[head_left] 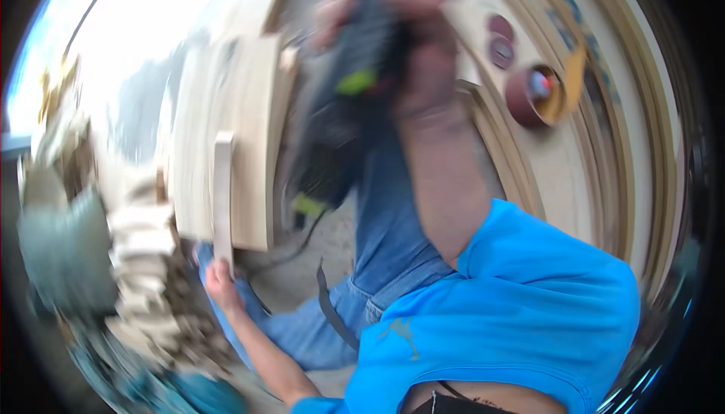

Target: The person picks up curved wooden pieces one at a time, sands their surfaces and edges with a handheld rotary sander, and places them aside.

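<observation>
My right hand (429,63), raised near the upper middle, is wrapped round a dark corded power tool (340,123) with lime-green parts. Motion blurs it, and its working end is hard to make out. Lower on the left, my left hand (221,284) pinches the near end of a narrow wooden strip (223,199). That strip reaches away from me over a thick pale wooden block (255,180), whose top shows light grain. From the tool's lower end a black cord (302,246) runs down past my legs.
Two round sanding discs (500,40) and a reddish-brown sandpaper roll (525,100) lie on pale boards to the right. Long curved-looking timber lengths (630,157) line the right rim. At left are piled wood offcuts (143,274) and a stuffed greenish bag (66,251).
</observation>
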The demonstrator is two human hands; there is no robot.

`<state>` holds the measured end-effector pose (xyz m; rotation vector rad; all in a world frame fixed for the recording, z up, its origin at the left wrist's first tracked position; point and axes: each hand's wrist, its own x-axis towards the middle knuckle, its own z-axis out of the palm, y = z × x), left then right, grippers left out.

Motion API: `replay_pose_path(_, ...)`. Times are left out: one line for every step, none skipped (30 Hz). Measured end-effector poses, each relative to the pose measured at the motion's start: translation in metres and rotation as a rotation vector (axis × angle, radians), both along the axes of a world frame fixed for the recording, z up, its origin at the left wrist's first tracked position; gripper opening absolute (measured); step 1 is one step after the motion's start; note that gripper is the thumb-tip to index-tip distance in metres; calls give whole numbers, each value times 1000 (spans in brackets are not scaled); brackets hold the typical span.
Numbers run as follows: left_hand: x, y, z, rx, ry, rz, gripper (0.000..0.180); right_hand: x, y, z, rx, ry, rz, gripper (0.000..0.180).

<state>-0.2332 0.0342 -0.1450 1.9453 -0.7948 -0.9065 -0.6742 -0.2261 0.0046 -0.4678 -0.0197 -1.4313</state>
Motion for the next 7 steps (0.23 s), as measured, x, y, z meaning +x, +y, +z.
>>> replay_pose_path(-12, -10, 10, 36, -28, 25, 27, 9, 5, 11, 26, 67, -69, 36)
replay_pose_path(-14, -14, 18, 13, 57, 4, 28, 20, 17, 32, 125, 67, -83, 32)
replay_pose_path(-30, -44, 17, 3, 170, -66, 28, 5, 23, 49, 70, 244, -146, 36)
replay_pose_path(-48, -49, 28, -55, 161, -68, 30, 26, 22, 46, 49, 144, -110, 36)
replay_pose_path(-78, -74, 36, -117, 182, -99, 32, 34, 19, 46, -4, 80, -104, 42)
replay_pose_path(-79, -91, 25, -125, 205, -185, 46, 38, 21, 47, -9, 116, -129, 51)
replay_pose_path(-85, -104, 29, -116, 204, -225, 46, 42, 22, 47, 21, 175, -180, 71)
